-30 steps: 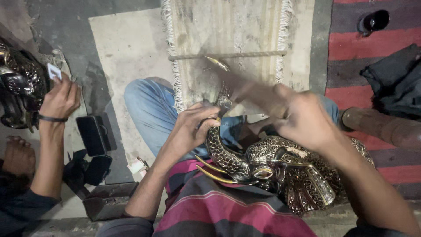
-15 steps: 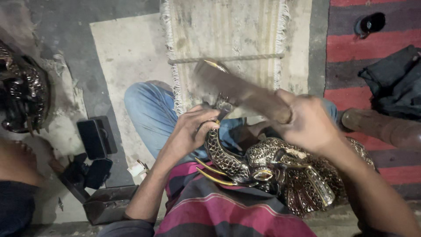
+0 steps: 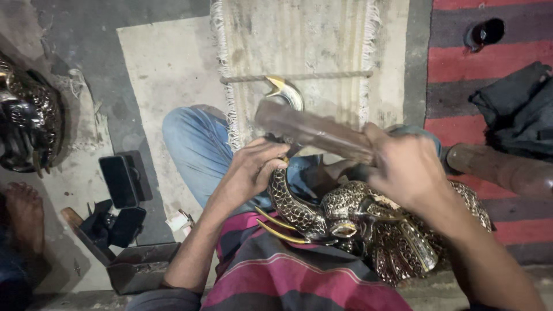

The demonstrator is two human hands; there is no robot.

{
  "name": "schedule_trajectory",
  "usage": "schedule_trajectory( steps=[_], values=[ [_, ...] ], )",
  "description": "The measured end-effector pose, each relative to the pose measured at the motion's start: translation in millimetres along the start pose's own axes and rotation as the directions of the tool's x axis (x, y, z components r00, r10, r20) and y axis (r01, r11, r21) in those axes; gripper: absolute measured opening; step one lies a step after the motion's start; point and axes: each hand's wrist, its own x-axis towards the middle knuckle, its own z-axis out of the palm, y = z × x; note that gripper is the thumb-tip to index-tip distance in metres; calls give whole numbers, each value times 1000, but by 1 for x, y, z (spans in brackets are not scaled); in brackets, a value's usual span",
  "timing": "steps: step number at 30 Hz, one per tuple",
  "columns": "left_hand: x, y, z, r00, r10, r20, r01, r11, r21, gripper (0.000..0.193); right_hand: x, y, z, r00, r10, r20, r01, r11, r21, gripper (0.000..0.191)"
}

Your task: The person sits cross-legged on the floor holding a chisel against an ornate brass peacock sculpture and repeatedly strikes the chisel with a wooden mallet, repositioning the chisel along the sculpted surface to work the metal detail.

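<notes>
An ornate metal elephant figure (image 3: 368, 224), dark with brass scales and gold tusks, lies across my lap. My left hand (image 3: 253, 168) is closed around its curved trunk (image 3: 288, 198), whose gold tip (image 3: 286, 89) points up toward the mat. My right hand (image 3: 406, 167) grips a brown wooden mallet (image 3: 311, 129) held crosswise just above the trunk.
A fringed beige mat (image 3: 311, 40) with a thin rod (image 3: 299, 76) lies ahead. Another ornate metal piece (image 3: 26, 121) sits far left, above someone's bare foot (image 3: 23, 210). Dark cases (image 3: 124, 181) and a small box (image 3: 141, 268) lie at my left; dark cloth (image 3: 518, 109) and a red striped rug (image 3: 489, 63) right.
The other person's arm at the left has withdrawn from view. The mallet in my right hand has swung down closer to the trunk. My left hand keeps its hold.
</notes>
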Motion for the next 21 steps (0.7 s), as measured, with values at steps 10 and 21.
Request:
schedule_trajectory(
  steps=[10, 21],
  values=[
    [-1, -1, 2, 999, -48, 23, 48, 999, 20, 16, -4, 17, 19, 965, -53, -257, 148, 918, 368, 36],
    [-1, -1, 4, 999, -33, -27, 34, 999, 23, 23, -5, 22, 24, 986, -64, -155, 73, 996, 49, 44]
  ],
)
